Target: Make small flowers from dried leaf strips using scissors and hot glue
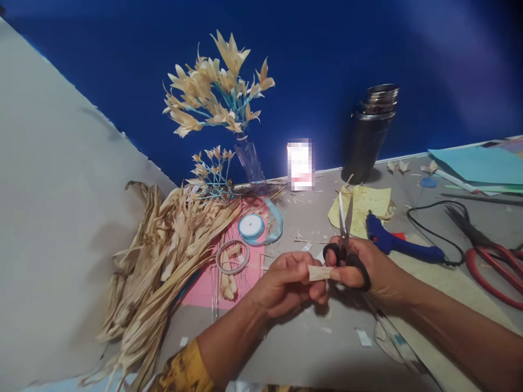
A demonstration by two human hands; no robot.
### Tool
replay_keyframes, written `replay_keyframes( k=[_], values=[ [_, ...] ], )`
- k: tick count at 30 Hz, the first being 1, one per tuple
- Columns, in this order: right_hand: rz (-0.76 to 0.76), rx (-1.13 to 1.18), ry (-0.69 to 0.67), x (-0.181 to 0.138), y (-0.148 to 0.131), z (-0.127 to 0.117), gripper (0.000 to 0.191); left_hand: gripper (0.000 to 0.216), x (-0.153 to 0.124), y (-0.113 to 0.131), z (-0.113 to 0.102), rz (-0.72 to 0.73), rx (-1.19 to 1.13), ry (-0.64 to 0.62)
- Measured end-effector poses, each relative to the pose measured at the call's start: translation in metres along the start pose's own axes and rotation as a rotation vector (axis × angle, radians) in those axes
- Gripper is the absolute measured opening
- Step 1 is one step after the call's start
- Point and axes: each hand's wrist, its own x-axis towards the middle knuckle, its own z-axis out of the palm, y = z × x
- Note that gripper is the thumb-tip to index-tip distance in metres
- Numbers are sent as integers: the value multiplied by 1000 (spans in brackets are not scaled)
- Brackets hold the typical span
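My left hand [290, 280] pinches one end of a small pale strip of dried corn husk [318, 273]. At its other end, the thumb of my right hand [362, 267] presses on the strip. The same right hand has its fingers in the black handles of a pair of scissors [345, 218], whose blades point up and away, slightly parted. Both hands are close together over the grey table. To their left lies a heap of dried corn husks [163, 256]. Beyond the scissors is a yellow sheet [363, 206] with scraps on it.
Husk flowers [216, 87] stand in a clear bottle [250, 160] by the blue wall. A dark flask [370, 136] stands behind the blue glue gun [400, 245]; red-handled shears [490, 256] lie far right. Blue ribbon [251, 227] and a tape ring [232, 257] rest on pink paper [204, 288].
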Motion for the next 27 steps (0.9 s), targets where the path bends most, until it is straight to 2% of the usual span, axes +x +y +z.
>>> replay_keyframes(
  k=[4, 6, 9, 11, 14, 16, 20, 24, 27],
  values=[
    [-12, 20, 102, 2, -1, -3, 36, 52, 0, 9, 0, 97, 6, 99],
    [-28, -2, 98, 2, -1, -3, 36, 58, 0, 5, 1, 58, 95, 156],
    [-71, -93, 75, 2, 0, 0, 32, 48, 0, -5, 0, 11, 194, 224],
    [-77, -101, 45, 2, 1, 2, 31, 45, -1, -8, -3, -19, 212, 161],
    [-60, -48, -16, 1, 1, 3, 33, 44, -3, -3, -8, -81, 177, -62],
    [-39, 0, 3, 1, 1, 2, 36, 44, -4, 5, -9, -59, 98, -110],
    [-10, 63, 78, 1, 1, -2, 38, 50, -2, 10, -3, 49, 102, 93],
    [-62, -31, 95, 1, 0, 1, 33, 46, 2, -6, 3, 7, 207, 243],
    [-74, -39, 92, 1, 2, 4, 31, 42, 3, -15, 4, 17, 211, 295]
  ],
)
